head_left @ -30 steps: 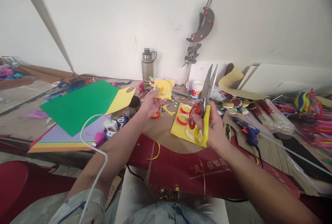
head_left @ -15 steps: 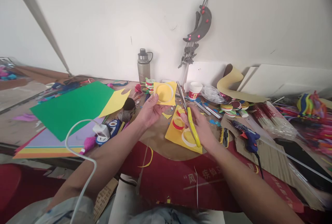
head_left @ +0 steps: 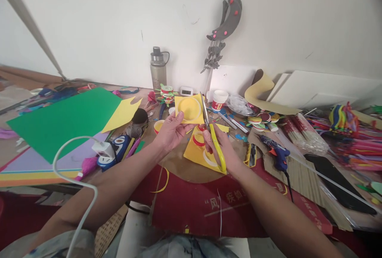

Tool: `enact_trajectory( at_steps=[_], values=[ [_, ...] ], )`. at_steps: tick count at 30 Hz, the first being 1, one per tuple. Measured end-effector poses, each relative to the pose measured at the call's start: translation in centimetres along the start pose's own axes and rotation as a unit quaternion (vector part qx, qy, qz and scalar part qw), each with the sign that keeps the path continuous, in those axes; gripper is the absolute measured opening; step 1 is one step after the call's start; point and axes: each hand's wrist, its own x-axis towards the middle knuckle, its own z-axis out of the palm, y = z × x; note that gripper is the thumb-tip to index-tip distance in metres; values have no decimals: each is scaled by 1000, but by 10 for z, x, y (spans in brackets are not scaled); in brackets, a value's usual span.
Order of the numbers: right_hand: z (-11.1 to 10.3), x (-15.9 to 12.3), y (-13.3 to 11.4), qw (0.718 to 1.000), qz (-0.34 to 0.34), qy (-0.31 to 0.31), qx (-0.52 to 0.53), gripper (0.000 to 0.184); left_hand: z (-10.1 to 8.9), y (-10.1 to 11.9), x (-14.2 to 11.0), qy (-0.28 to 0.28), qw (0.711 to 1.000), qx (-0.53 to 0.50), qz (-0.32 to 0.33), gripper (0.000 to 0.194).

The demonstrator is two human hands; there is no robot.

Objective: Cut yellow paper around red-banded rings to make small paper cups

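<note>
Gripping a yellow square [head_left: 193, 120] by its lower left corner, the left hand [head_left: 171, 131] has its thumb on the front face and holds the piece raised above the middle of the tabletop [head_left: 176, 164]. A pale ring [head_left: 179, 108] shows on that face. The right hand [head_left: 225, 146] is closed around the yellow-handled scissors [head_left: 219, 150], whose blades point upward along the square's right edge; whether they touch the paper cannot be told. Below, a yellow sheet [head_left: 191, 151] bears a red ring [head_left: 198, 140] and a white ring [head_left: 206, 160], and is partly covered by the right hand. To its right are a yellow cutter [head_left: 252, 155], a blue glue gun [head_left: 280, 157] and, toward the right edge, a black flat object [head_left: 337, 182]. Toward the left edge, a green sheet [head_left: 65, 120] overlaps a lilac sheet [head_left: 86, 156]. At the back edge, a bottle [head_left: 158, 74] stands upright near the white wall [head_left: 104, 31], with a red-and-white cup [head_left: 220, 100] farther right. Along the near edge is a red panel [head_left: 191, 210] printed with pale characters.
</note>
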Motion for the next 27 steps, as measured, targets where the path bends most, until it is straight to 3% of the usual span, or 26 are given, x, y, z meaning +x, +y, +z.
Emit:
enact_trajectory(
  at_steps=[7, 17, 27],
  values=[
    [3, -3, 2, 1000, 5, 4, 17, 58, -2, -5, -2, -3, 1000, -13, 13, 28],
    [2, -2, 1, 1000, -11, -3, -5, 47, -3, -6, -1, -5, 1000, -16, 7, 45],
    [7, -3, 6, 999, 17, -5, 36, 47, 0, -5, -2, 2, 1000, -18, 10, 29]
  ],
)
